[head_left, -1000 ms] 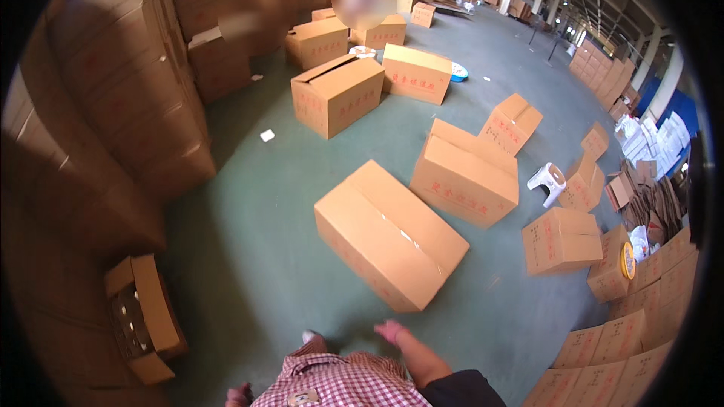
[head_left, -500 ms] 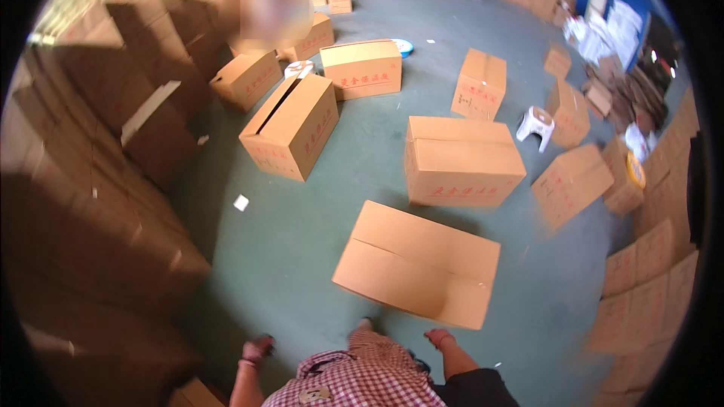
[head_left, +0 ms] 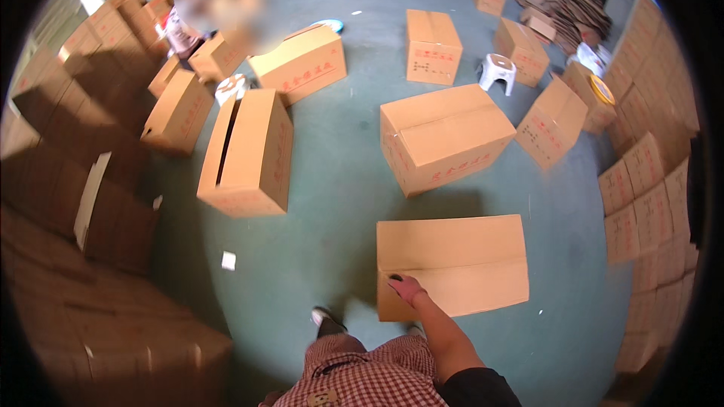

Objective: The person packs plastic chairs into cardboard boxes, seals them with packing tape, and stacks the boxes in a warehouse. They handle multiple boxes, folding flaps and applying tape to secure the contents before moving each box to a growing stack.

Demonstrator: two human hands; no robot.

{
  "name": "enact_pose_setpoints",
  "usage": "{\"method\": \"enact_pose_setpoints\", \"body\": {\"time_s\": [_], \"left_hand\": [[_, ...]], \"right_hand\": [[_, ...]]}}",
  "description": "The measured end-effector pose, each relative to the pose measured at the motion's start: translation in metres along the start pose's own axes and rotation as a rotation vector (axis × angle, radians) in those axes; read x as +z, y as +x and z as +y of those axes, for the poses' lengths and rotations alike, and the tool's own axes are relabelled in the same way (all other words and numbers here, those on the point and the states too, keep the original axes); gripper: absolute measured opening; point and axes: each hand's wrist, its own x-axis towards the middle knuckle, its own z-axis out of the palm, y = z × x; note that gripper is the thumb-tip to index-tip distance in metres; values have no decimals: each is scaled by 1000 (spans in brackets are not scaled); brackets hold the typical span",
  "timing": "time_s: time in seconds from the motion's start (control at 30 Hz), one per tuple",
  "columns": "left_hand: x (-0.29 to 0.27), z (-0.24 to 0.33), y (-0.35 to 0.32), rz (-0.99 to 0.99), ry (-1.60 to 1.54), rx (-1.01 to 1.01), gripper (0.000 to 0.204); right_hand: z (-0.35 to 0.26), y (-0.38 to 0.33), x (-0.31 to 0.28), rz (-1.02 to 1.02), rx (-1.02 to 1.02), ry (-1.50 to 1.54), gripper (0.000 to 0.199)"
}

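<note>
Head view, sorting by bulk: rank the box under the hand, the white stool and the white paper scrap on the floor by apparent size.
1. Cardboard box touched by the right hand, nearest the camera.
2. White stool, farther off.
3. Paper scrap.

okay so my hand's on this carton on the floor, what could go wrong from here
Only one hand shows, gripping the near left corner of the carton; lifted from that corner alone, it could tip or slip.

A second carton sits just beyond it and others lie all round on the floor, so pushing or swinging it may knock one, and walking with it risks a trip.

The shoe is close to the carton's near edge; a dropped corner could land on it.
</note>
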Motion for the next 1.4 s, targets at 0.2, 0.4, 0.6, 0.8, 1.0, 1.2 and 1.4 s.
{"method": "enact_pose_setpoints", "body": {"time_s": [0.2, 0.4, 0.6, 0.8, 1.0, 1.2, 1.4], "left_hand": [[-166, 203, 78, 60, -268, 228, 21], [-186, 420, 91, 110, 100, 553, 24], [-116, 516, 77, -156, 687, 979, 41], [-133, 558, 133, -226, 447, 500, 31], [-163, 618, 159, -121, 399, 429, 21], [-118, 735, 140, -216, 639, 461, 23], [-15, 939, 101, -229, 1053, 1073, 34]], "right_hand": [[77, -49, 92, -98, 619, 16, 43], [39, -81, 138, -7, 720, 192, 49], [17, -13, 145, 125, 739, 401, 44], [49, 97, 97, 47, 407, 33, 44], [-23, 174, -61, 535, 318, 251, 50], [-77, 238, -110, 698, 431, 760, 46], [-73, 283, -85, 652, 603, 927, 35]]}}
